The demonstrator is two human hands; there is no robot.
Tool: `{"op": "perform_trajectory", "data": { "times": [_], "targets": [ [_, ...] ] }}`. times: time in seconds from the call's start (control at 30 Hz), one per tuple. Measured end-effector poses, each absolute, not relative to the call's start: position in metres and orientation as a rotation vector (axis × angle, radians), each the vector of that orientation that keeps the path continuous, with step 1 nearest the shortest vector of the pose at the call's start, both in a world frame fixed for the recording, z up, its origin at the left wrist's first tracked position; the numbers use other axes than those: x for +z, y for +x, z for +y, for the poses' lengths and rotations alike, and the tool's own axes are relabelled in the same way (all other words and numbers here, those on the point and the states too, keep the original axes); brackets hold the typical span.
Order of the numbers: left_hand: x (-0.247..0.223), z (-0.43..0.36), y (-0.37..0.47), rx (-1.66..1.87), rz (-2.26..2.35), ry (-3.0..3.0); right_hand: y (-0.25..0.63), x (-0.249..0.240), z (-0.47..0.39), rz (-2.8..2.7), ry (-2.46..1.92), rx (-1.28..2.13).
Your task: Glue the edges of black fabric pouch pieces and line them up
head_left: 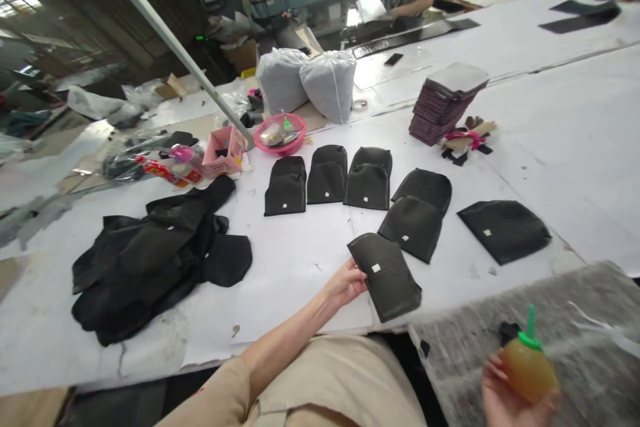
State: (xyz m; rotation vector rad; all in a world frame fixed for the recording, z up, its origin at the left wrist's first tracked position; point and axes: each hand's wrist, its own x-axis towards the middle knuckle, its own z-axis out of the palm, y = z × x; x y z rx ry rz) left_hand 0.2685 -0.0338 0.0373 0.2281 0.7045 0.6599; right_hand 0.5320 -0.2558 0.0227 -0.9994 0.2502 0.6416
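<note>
Head view: our left hand pinches the black piece by its left edge; our right hand grips the squeeze bottle, nozzle up, to the piece's right.

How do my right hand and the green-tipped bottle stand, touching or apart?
Touching. The head view shows the right hand around the lower part of the bottle, fingers against its side.

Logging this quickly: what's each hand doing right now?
Left hand: closed on the edge of a black piece.
Right hand: closed around a green-tipped bottle.
</note>
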Motion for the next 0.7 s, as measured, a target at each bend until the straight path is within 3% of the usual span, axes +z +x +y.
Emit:
{"op": "perform_trajectory", "data": {
  "times": [0.7],
  "targets": [
    [0.044, 0.130, 0.101, 1.538, 0.871, 0.198, 0.466, 0.016, -0.133, 0.173, -1.073, 1.080]
  ]
}}
